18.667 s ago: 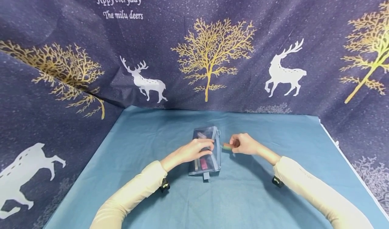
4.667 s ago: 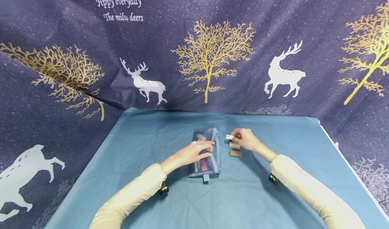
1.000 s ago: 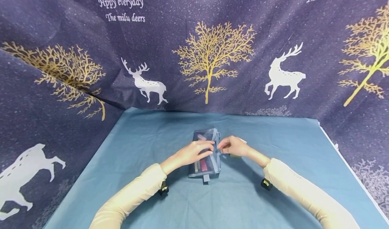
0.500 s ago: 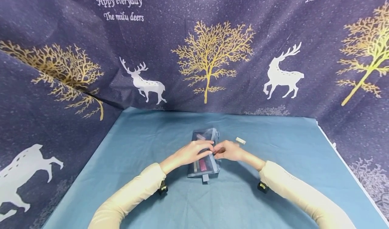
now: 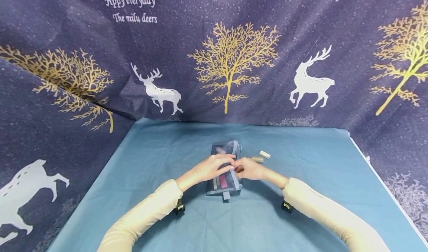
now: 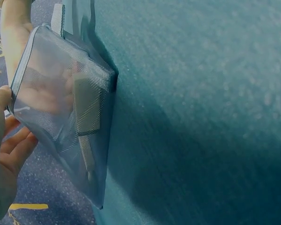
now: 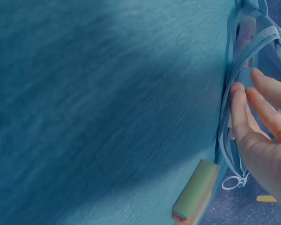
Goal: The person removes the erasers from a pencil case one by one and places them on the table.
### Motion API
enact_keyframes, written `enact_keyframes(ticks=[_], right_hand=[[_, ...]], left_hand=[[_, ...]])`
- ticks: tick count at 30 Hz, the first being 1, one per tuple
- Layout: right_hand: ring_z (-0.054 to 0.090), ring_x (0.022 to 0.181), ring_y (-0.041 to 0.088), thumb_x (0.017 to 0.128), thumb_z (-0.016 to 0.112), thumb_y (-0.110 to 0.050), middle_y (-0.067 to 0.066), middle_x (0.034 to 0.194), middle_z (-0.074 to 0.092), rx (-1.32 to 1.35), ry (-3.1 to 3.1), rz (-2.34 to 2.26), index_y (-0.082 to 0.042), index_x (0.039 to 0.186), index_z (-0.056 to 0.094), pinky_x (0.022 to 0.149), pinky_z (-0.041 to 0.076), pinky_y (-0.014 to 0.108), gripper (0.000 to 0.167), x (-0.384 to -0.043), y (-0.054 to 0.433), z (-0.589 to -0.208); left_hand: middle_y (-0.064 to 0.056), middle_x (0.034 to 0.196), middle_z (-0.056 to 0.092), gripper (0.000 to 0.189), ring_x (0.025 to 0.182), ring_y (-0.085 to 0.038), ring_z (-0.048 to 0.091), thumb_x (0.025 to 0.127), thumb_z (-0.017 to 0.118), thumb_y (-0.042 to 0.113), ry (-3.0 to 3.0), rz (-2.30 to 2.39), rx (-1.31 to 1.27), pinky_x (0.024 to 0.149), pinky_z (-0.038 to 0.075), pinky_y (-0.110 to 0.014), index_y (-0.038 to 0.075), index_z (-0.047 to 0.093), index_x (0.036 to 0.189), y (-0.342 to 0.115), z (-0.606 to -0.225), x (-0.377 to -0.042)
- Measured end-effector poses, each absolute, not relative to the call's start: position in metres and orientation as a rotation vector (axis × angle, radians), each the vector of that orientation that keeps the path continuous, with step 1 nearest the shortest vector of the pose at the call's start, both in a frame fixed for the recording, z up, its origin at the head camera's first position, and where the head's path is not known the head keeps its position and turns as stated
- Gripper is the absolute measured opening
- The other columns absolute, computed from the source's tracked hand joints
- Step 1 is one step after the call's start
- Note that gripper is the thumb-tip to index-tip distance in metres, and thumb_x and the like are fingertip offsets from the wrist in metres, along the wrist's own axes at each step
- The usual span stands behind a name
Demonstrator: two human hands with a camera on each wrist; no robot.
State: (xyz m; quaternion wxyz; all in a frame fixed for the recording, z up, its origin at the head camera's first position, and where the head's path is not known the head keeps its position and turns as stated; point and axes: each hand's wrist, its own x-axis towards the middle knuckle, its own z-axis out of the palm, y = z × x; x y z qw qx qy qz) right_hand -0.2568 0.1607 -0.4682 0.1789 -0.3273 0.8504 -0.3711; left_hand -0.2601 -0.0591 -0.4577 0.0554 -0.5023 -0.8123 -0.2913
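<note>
A blue mesh zip pouch (image 5: 217, 189) lies on the table, a pink item (image 5: 223, 181) and a slim light one (image 5: 215, 182) showing through it. My left hand (image 5: 211, 167) rests over the pouch and grips its mouth edge, the thumb at the rim in the left wrist view. My right hand (image 5: 250, 169) is at the zipped mouth; in the right wrist view its extended fingers (image 7: 243, 112) reach past the zipper edge (image 7: 225, 112), and nothing shows between them. Beside it lie a tan block (image 5: 257, 159) and a white eraser-like block (image 5: 265, 154).
The zipper's pull ring (image 7: 230, 183) hangs at one end of the mouth; a fabric tab (image 5: 226, 195) sticks out near me. A green-and-orange block (image 7: 196, 190) lies close to the pouch. Behind the blue tablecloth (image 5: 167, 144) hangs a deer-patterned curtain (image 5: 200, 6).
My right hand has moved left from the blocks to the pouch mouth, then slightly nearer me, uncovering the white and tan blocks. My left hand has stayed on the pouch.
</note>
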Motion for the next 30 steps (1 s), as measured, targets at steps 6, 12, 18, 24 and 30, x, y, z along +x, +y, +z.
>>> enact_keyframes(ticks=[6, 12, 18, 24, 30], right_hand=[[0.071, 0.086, 0.018, 0.082, 0.069, -0.002, 0.013, 0.096, 0.074, -0.926, 2.434, -0.985, -0.001, 0.107, 0.067, 0.075, 0.055, 0.020, 0.026, -0.256, 0.156, -0.470], [0.070, 0.085, 0.014, 0.081, 0.070, -0.001, 0.010, 0.093, 0.074, -0.977, 2.441, -0.965, -0.001, 0.106, 0.067, 0.076, 0.055, 0.021, 0.026, -0.257, 0.153, -0.470], [0.053, 0.064, 0.001, 0.077, 0.065, 0.005, -0.001, 0.072, 0.066, -0.984, 2.452, -0.933, -0.004, 0.097, 0.065, 0.063, 0.047, 0.017, 0.021, -0.260, 0.151, -0.469], [0.047, 0.060, 0.001, 0.078, 0.064, 0.003, -0.007, 0.065, 0.054, -0.995, 2.477, -0.902, -0.007, 0.088, 0.062, 0.061, 0.043, 0.017, 0.015, -0.262, 0.149, -0.471], [0.063, 0.076, 0.005, 0.081, 0.065, -0.002, 0.004, 0.084, 0.071, -1.050, 2.470, -0.905, -0.004, 0.098, 0.066, 0.070, 0.053, 0.019, 0.017, -0.261, 0.147, -0.473]], left_hand=[[-0.015, 0.130, 0.062, 0.017, 0.121, -0.023, 0.060, 0.099, 0.055, 0.023, -2.481, -0.877, -1.518, 0.096, 0.052, -0.034, 0.012, 0.067, 0.106, -0.059, -0.458, -0.260], [-0.014, 0.131, 0.062, 0.017, 0.120, -0.023, 0.061, 0.099, 0.056, 0.022, -2.469, -0.871, -1.519, 0.095, 0.052, -0.033, 0.011, 0.067, 0.107, -0.058, -0.458, -0.259], [-0.012, 0.130, 0.063, 0.013, 0.119, -0.020, 0.061, 0.098, 0.057, 0.021, -2.475, -0.861, -1.512, 0.093, 0.053, -0.030, 0.014, 0.066, 0.104, -0.058, -0.458, -0.260], [-0.011, 0.129, 0.063, 0.011, 0.119, -0.020, 0.061, 0.098, 0.058, 0.021, -2.478, -0.868, -1.512, 0.092, 0.053, -0.029, 0.015, 0.065, 0.102, -0.057, -0.459, -0.260], [-0.011, 0.131, 0.062, 0.014, 0.119, -0.020, 0.061, 0.099, 0.057, 0.022, -2.488, -0.849, -1.508, 0.094, 0.052, -0.029, 0.015, 0.066, 0.105, -0.057, -0.460, -0.260]])
